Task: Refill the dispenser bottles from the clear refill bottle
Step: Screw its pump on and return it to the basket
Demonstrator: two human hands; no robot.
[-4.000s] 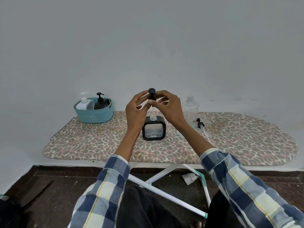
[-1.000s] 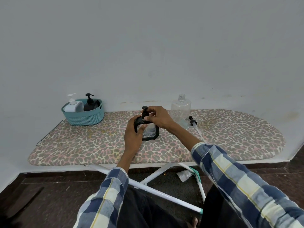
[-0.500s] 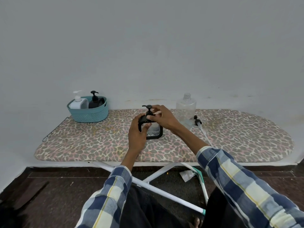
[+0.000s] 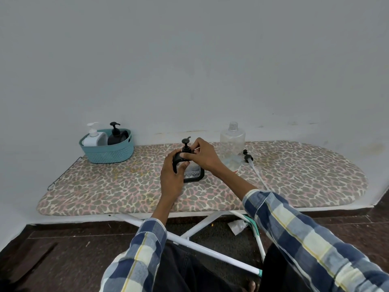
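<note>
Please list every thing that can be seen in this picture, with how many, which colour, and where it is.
square dispenser bottle: 1, black frame with clear sides, middle of the board, black pump on top
clear refill bottle: 1, transparent, no cap, at the back of the board, right of the hands
loose pump: 1, black head with white tube, lying right of the refill bottle
basket: 1, teal, back left of the board
white dispenser bottle: 1, in the basket, left side
black dispenser bottle: 1, in the basket, right side
ironing board: 1, leopard-print cover, white legs, against the wall
left hand: 1, grips the square bottle's left side
right hand: 1, pinches the pump collar
</note>
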